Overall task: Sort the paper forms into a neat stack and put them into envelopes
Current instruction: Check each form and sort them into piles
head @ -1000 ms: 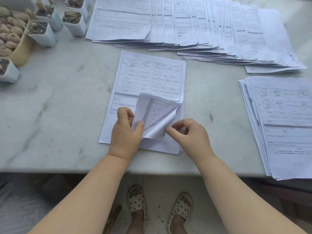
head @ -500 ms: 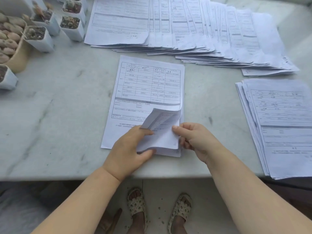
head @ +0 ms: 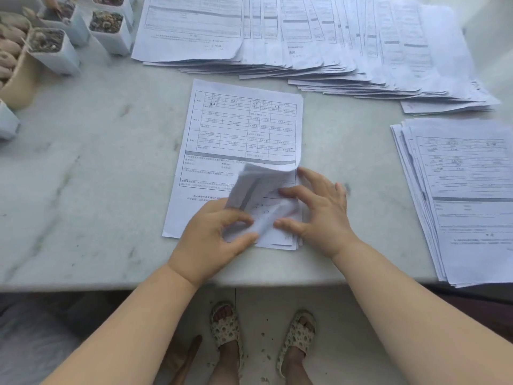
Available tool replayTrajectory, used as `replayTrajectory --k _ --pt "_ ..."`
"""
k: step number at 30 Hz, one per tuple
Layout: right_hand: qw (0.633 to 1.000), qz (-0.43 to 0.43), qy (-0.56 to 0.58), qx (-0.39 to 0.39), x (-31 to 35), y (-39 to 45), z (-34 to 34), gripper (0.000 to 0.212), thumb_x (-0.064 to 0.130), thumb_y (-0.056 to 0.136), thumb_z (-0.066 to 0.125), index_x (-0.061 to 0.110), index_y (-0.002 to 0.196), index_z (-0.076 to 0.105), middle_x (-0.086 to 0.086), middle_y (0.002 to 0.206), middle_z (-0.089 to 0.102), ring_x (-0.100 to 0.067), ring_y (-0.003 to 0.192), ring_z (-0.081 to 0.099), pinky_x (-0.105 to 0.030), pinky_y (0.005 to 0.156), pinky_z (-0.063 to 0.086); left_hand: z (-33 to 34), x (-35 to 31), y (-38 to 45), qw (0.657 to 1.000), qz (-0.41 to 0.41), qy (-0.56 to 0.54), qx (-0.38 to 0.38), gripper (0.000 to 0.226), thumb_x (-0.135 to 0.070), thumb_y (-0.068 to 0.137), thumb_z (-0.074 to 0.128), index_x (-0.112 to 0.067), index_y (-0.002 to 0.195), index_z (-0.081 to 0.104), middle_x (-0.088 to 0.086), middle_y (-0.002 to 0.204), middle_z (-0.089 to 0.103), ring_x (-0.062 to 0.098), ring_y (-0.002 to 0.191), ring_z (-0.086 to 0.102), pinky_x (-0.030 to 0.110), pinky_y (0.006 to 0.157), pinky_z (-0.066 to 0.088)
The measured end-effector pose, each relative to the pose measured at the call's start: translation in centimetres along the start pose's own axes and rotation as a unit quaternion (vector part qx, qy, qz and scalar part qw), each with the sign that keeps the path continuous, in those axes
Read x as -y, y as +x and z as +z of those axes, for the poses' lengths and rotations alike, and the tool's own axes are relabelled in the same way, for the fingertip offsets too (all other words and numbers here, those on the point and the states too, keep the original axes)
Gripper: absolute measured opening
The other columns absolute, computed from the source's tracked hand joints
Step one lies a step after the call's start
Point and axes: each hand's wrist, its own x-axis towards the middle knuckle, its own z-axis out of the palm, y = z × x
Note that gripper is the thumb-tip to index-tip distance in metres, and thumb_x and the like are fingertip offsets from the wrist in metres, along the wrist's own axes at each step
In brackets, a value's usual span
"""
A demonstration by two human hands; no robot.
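Note:
A thin stack of printed forms (head: 238, 129) lies in the middle of the marble table (head: 83, 176), near its front edge. The lower right corner of the top sheet (head: 258, 187) is curled up and over. My left hand (head: 213, 240) pinches that curled corner between thumb and fingers. My right hand (head: 319, 212) rests with spread fingers on the stack's lower right part, touching the sheet under the curl. A long fanned row of forms (head: 319, 37) lies along the back. Another pile of forms (head: 466, 195) sits at the right edge. No envelope is in view.
Small white plant pots (head: 52, 48) and a tan pot (head: 16, 76) stand at the back left. The right pile overhangs the table's front edge. Below the edge I see my feet in sandals (head: 227, 326) on the floor.
The curled corner has been folded lower and further left. My left hand has closed on it. My right hand has opened and flattened onto the stack.

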Motion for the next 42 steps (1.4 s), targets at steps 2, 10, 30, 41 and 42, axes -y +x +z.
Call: replayTrajectory --k 2,10,30,41,42 --pt "1.0 0.009 0.008 -0.02 0.2 0.1 0.4 0.057 0.074 0.057 0.058 0.049 0.108 0.061 0.014 0.149 0.03 -0.01 0.141 0.021 -0.051 0.113 0.007 -0.3 0.2 -0.2 0.999 0.016 0.027 0.027 0.037 -0.051 0.068 0.065 -0.026 0.094 0.071 -0.027 0.099 0.051 -0.009 0.095 0.047 0.0 0.085 0.031" --pt "0.988 0.051 0.102 -0.104 0.6 0.6 0.4 0.068 0.071 0.063 0.054 0.029 0.116 0.055 0.015 0.126 0.049 -0.011 0.12 0.044 -0.047 0.109 0.027 -0.4 0.5 0.3 1.0 0.004 0.023 -0.017 0.021 -0.042 0.08 0.062 -0.024 0.086 0.071 -0.02 0.078 0.057 -0.015 0.079 0.051 0.0 0.071 0.034" --pt "0.987 0.064 0.103 -0.105 1.1 -0.9 0.1 0.062 0.063 0.058 0.073 0.02 0.097 0.052 0.009 0.104 0.049 -0.011 0.1 0.044 -0.035 0.099 0.034 0.5 0.3 0.8 0.989 -0.073 -0.044 -0.125 0.032 -0.004 0.082 0.046 -0.025 0.094 0.067 -0.015 0.078 0.048 -0.01 0.069 0.05 0.004 0.066 0.035" --pt "0.907 0.201 0.359 0.093 3.5 0.9 -0.8 0.034 0.031 0.085 0.068 0.001 0.075 0.056 -0.011 0.07 0.041 -0.019 0.058 0.036 -0.03 0.056 0.031 -0.3 0.6 -0.3 1.0 0.002 -0.006 0.003 0.047 -0.051 0.067 0.068 -0.026 0.107 0.063 -0.012 0.106 0.055 -0.005 0.098 0.051 0.003 0.089 0.034" --pt "0.899 0.22 0.367 0.097 3.8 0.8 -1.0 0.029 0.028 0.088 0.066 0.003 0.077 0.057 -0.01 0.069 0.043 -0.018 0.054 0.039 -0.027 0.053 0.035 -0.2 0.6 -0.4 1.0 0.008 0.002 0.0 0.046 -0.046 0.067 0.067 -0.026 0.109 0.063 -0.013 0.106 0.055 -0.002 0.097 0.051 0.002 0.088 0.034"
